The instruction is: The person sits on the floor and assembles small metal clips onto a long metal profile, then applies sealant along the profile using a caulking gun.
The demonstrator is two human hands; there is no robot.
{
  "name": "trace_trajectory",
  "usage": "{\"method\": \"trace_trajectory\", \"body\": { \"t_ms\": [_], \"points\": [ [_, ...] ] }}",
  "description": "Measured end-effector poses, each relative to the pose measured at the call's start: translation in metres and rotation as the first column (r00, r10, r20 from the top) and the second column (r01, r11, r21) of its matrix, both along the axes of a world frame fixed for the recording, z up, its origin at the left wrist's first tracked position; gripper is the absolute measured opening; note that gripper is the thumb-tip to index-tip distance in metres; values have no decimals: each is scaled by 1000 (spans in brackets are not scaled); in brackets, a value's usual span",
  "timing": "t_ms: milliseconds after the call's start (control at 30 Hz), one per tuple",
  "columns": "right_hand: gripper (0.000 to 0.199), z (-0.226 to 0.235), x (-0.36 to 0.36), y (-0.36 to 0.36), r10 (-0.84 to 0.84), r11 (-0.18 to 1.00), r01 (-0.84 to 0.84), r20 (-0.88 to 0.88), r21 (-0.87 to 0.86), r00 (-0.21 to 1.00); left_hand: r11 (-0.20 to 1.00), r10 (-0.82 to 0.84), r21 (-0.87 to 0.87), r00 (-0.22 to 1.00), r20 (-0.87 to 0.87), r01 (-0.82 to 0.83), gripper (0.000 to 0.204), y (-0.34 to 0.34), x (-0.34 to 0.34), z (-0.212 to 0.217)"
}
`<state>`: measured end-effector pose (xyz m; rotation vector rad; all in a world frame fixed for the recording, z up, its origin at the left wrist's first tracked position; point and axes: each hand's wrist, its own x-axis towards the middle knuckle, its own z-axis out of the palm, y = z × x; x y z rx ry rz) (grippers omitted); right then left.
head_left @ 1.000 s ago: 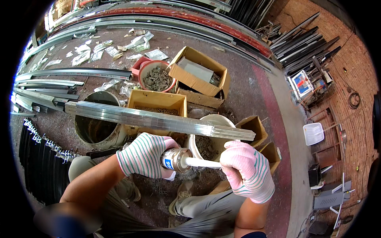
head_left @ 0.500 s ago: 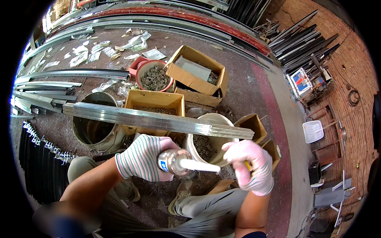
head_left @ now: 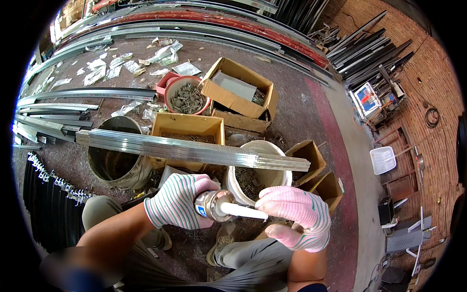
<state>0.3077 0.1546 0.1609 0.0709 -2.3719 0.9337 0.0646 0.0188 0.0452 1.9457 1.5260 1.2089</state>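
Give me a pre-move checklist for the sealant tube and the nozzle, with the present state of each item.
1. Left hand grips the sealant tube firmly: ok, gloved fingers wrap its body.
2. Right hand holds the white nozzle: ok, fingers close on its far end.
3. Nozzle seated on the tube's end: cannot tell, the joint looks met but any thread is hidden.
4. Nozzle tip cut open: cannot tell, the glove covers it.
5. Metal profile steady across the grey bucket and white bucket: ok, it rests on both.
6. Both hands gloved: ok.
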Motion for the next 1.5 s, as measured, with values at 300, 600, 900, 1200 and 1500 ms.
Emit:
{"method": "trace_trajectory", "body": {
  "t_ms": [300, 600, 900, 1200, 1500],
  "points": [
    [18, 6, 11, -4, 25, 1000, -25, -13, -19, 1000, 979, 74, 201, 978, -196, -34, 66, -2, 6, 24],
    [12, 16, 19, 2, 124, 991, -120, 74, -60, 989, 978, 139, 201, 906, -400, -61, 55, -3, 2, 41],
    [22, 26, 29, 2, -23, 977, -15, 178, 211, 984, 997, 48, 73, 914, -403, -20, 47, -3, 1, 65],
    [27, 3, 16, -21, -51, 976, 5, 211, 216, 976, 986, -145, -144, 842, -519, 81, 54, -22, -25, 83],
    [5, -27, -29, -14, 126, 990, -140, 290, 30, 949, 973, -66, -221, 846, -530, -63, 51, -36, -48, 60]
  ]
}}
